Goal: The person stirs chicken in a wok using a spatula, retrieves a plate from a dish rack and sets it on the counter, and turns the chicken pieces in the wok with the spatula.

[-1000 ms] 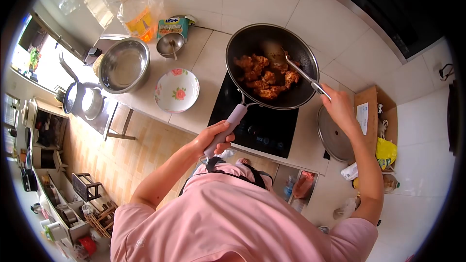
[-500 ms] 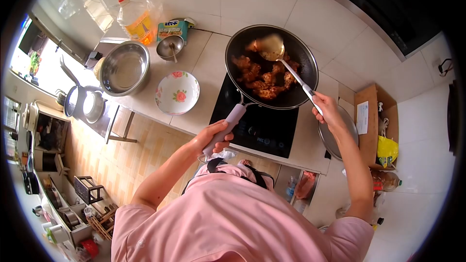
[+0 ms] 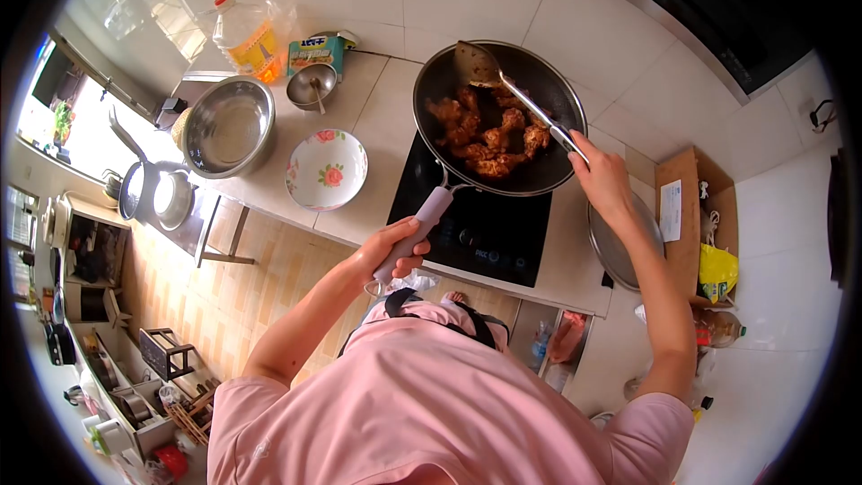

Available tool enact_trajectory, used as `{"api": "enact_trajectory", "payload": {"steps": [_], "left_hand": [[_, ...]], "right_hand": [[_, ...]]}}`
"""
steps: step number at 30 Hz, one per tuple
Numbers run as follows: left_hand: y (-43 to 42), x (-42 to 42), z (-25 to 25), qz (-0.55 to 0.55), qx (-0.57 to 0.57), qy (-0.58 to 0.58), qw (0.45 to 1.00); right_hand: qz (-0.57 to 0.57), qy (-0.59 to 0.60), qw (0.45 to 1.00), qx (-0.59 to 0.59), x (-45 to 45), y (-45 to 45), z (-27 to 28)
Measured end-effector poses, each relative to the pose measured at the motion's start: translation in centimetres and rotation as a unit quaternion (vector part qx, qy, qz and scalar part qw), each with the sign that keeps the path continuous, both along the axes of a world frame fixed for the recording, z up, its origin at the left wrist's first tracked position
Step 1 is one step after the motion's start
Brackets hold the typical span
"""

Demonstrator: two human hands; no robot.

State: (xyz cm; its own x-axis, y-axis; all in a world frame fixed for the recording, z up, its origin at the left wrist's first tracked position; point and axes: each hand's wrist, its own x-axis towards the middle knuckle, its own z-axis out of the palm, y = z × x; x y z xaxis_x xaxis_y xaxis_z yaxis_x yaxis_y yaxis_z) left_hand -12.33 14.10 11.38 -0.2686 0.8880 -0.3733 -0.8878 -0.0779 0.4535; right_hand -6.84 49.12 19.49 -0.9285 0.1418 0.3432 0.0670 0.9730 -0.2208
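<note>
My left hand (image 3: pixel 395 248) is wrapped round the pale purple handle of a dark wok (image 3: pixel 564 103), which sits on a black induction cooktop (image 3: pixel 485 238). Browned, glazed chicken pieces (image 3: pixel 489 133) lie in the wok, mostly toward its near and left side. In my right hand (image 3: pixel 600 175) is the handle of a metal spatula (image 3: pixel 530 103). Its blade is over the far part of the wok, near the rim, and looks smeared with sauce. Whether the blade touches the wok wall, I cannot tell.
Left of the cooktop are a floral plate (image 3: pixel 305 175), a steel basin (image 3: pixel 229 130), a small metal bowl (image 3: pixel 310 90) with a spoon, and an oil bottle (image 3: pixel 247 40). A round lid (image 3: pixel 624 242) and a cardboard box (image 3: pixel 675 216) stand at the right.
The spatula blade has shifted left and toward the far rim, and my right hand has moved slightly up and left. My left hand stays on the wok handle.
</note>
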Motion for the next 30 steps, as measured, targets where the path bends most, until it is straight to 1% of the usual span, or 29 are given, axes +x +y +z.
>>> {"api": "enact_trajectory", "payload": {"steps": [2, 5, 8, 12, 15, 18, 19, 20, 21, 24, 27, 29, 30], "left_hand": [[0.0, 0.0, 0.0, 0.000, 0.002, -0.004, 1.000], [0.0, 0.1, 0.1, 0.004, 0.000, 0.001, 1.000], [0.0, 0.0, 0.3, 0.002, -0.004, 0.001, 1.000], [-0.1, 0.0, 0.0, 0.002, 0.000, 0.000, 1.000], [-0.1, 0.0, -0.2, 0.003, -0.001, -0.002, 1.000], [-0.1, 0.0, -0.2, 0.002, 0.001, -0.004, 1.000], [-0.1, 0.0, -0.1, 0.001, 0.002, -0.001, 1.000], [-0.1, 0.0, -0.1, 0.000, 0.003, 0.002, 1.000], [-0.1, 0.0, 0.0, -0.001, 0.001, 0.004, 1.000], [-0.1, 0.0, 0.1, -0.003, 0.000, 0.003, 1.000], [0.0, -0.1, -0.3, -0.002, -0.003, 0.004, 1.000], [0.0, 0.0, -0.6, 0.002, -0.014, 0.018, 1.000], [0.0, 0.0, -0.6, 0.002, -0.013, 0.019, 1.000]], "right_hand": [[0.003, -0.041, 0.997, 0.066, 0.0, -0.3, 0.7], [0.022, -0.045, 0.988, 0.149, 0.9, -0.2, 1.3], [0.048, -0.030, 0.988, 0.141, 1.8, 0.7, 3.2], [-0.057, -0.036, 0.991, 0.111, 1.3, 1.4, 4.2], [-0.073, -0.049, 0.990, 0.109, 0.7, 2.4, 3.4], [-0.041, -0.056, 0.998, 0.003, -0.3, 3.6, 1.6], [-0.078, -0.110, 0.987, -0.090, -0.5, 4.0, 1.5], [-0.113, -0.163, 0.963, -0.183, -0.8, 3.0, 2.6], [-0.148, -0.213, 0.926, -0.273, -1.0, 2.4, 3.2], [-0.145, -0.233, 0.909, -0.314, -1.6, 2.5, 2.8], [-0.137, -0.167, 0.938, -0.271, -1.6, 3.1, 2.0], [-0.058, -0.082, 0.984, -0.148, -0.7, 3.2, 2.7], [-0.019, -0.038, 0.995, -0.087, 0.0, 3.0, 3.3]]}}
